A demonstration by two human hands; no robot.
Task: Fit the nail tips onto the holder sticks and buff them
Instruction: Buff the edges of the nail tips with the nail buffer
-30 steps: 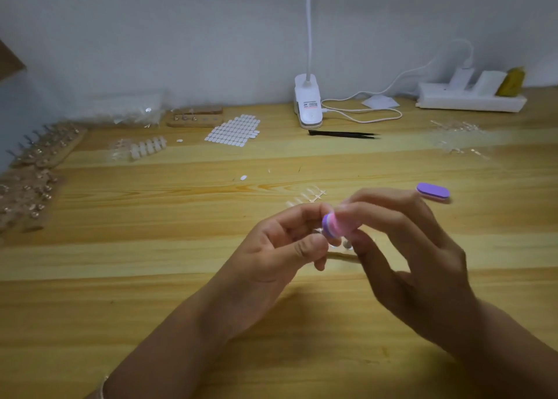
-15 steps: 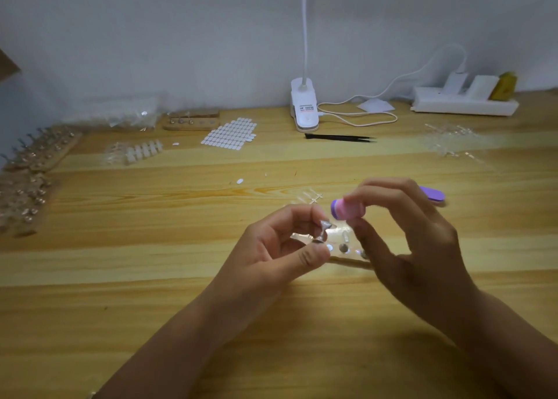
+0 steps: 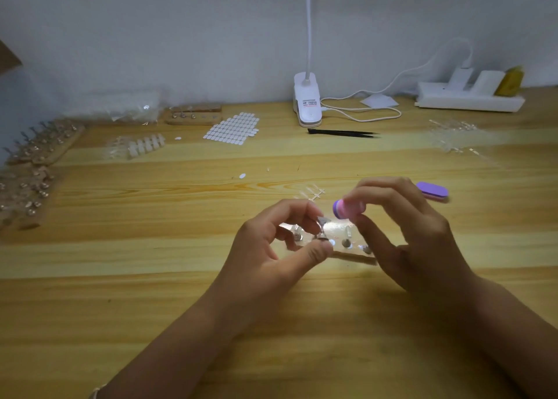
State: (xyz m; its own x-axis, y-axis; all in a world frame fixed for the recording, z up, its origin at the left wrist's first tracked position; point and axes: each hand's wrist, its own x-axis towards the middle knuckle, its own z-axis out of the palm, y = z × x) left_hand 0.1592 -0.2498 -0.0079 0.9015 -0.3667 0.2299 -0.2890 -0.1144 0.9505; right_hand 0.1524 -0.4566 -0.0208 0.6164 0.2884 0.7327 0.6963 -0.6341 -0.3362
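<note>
Currently: left hand [image 3: 271, 247], in front of the clip lamp [image 3: 307, 102] and a little to its left, pinches a metal holder stick [image 3: 320, 231] between thumb and forefinger, other fingers curled. Just right of the stick's top is a pink-purple buffer block [image 3: 342, 209]; can't tell if they touch. Right hand [image 3: 416, 241] grips the block by its fingertips. A spare purple buffer [image 3: 432, 191] lies on the table [image 3: 151, 278], front-right of the lamp.
</note>
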